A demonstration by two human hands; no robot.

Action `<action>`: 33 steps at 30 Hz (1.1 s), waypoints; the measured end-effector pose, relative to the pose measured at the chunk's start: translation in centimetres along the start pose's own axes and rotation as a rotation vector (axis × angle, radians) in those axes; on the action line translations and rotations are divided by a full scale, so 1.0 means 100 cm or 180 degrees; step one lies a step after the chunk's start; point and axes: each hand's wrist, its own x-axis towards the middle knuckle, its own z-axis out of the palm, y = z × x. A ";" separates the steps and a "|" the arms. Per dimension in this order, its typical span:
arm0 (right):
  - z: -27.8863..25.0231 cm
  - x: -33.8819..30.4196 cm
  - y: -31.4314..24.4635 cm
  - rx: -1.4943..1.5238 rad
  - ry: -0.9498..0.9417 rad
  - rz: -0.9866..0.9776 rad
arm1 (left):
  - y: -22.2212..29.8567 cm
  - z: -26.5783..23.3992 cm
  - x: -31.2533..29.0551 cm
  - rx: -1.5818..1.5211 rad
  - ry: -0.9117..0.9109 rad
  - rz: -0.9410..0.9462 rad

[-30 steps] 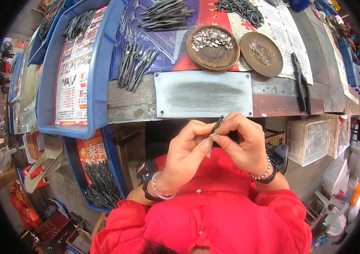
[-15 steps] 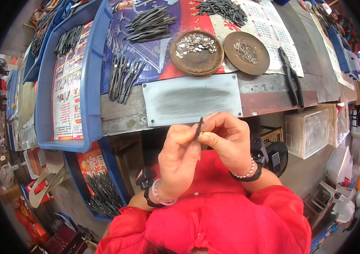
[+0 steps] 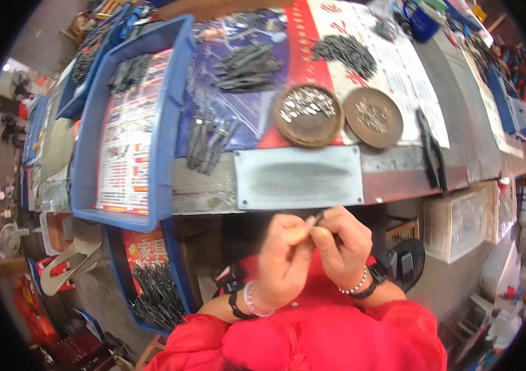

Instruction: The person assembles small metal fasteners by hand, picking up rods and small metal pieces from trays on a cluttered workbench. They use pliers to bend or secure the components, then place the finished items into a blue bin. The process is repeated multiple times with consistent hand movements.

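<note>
Just off the bench's front edge, my left hand and my right hand meet, fingertips pinched together. Between them is a small dark slender piece, mostly covered by the fingers and blurred. Directly beyond them lies a pale plate with a dark smudge and a fastener at each corner. Behind it stand a round wooden dish of shiny little discs and a brown dish of tiny metal pins. Slim dark pieces lie to the left of the plate.
Long black-handled pliers lie at the bench's right. Farther back are two piles of dark slender pieces. A paper-lined blue tray stands left, with a lower blue bin beneath. Clear plastic drawers sit below right.
The view has shifted, so the bench and my hands sit lower and farther right in the picture. Both hands are farther from the plate, still pinching the dark piece.
</note>
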 end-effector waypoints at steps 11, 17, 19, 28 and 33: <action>-0.001 -0.007 0.009 0.0044 -0.0264 -0.0526 | 0.004 0.001 -0.007 -0.0479 -0.0309 -0.0076; -0.008 -0.005 0.013 -0.0124 -0.0147 -0.0564 | 0.007 0.003 -0.004 -0.0547 -0.0402 -0.0125; -0.010 -0.004 0.013 -0.0119 -0.0326 -0.0608 | 0.010 0.005 -0.004 -0.0735 -0.0403 -0.0188; -0.022 0.014 0.011 0.0941 0.0467 0.0350 | 0.009 0.003 -0.007 -0.1026 -0.0434 -0.0456; -0.012 0.004 0.002 0.0321 -0.0441 -0.0456 | 0.007 0.002 -0.008 -0.1209 -0.0444 -0.0475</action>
